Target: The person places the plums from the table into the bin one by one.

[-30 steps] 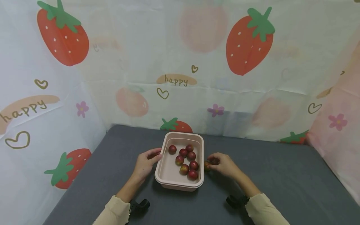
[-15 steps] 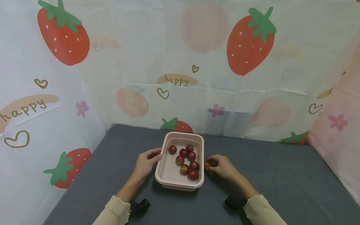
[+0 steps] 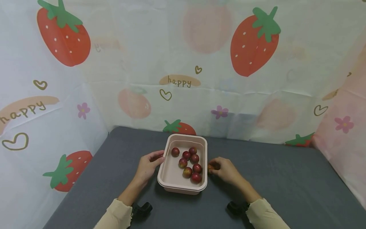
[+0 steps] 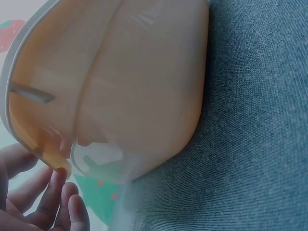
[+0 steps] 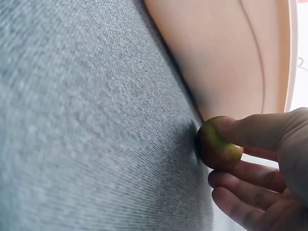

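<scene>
A pale pink plastic box [image 3: 174, 181] stands at the middle of the table, with several red plums [image 3: 196, 177] inside. At the box's left side, my left hand [image 3: 147, 167] grips its rim; the left wrist view shows the fingertips [image 4: 58, 175] at the rim's edge. Outside the box's right wall, my right hand [image 3: 227, 170] pinches a green-and-red plum [image 5: 214, 144] between thumb and fingers. That plum sits right at the grey cloth, close against the foot of the wall, and in the head view it is mostly hidden by the hand.
Grey cloth [image 3: 271, 184] covers the table. Behind it hangs a white curtain [image 3: 137, 47] printed with strawberries, which also runs along both sides. A black wrist mount [image 3: 143, 209] juts out by the left forearm, and another mount [image 3: 235, 208] by the right.
My right wrist has shifted slightly to the left, the hand staying on the plum beside the box. The left hand, the box and the plums inside keep their places.
</scene>
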A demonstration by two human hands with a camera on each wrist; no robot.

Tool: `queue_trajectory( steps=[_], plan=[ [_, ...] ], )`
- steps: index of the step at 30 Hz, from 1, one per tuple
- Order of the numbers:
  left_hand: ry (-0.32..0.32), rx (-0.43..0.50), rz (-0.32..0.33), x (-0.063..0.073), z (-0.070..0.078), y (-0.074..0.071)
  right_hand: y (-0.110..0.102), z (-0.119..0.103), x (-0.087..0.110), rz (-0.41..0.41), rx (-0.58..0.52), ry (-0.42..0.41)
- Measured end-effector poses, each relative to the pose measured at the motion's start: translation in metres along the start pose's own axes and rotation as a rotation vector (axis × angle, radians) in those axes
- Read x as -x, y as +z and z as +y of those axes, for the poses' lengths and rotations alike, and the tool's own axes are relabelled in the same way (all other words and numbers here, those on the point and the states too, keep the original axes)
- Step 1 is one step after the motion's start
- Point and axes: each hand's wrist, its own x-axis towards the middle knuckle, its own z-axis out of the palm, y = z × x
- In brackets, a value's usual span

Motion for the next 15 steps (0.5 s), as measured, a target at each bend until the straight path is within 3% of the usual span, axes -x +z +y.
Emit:
queue_trajectory(
  steps=[15],
  plan=[
    [0.003,0.003,0.001,-0.0001,-0.0004,-0.0002,0.0031,-0.0046,0.0028,0.042,0.023,0.044]
  ],
)
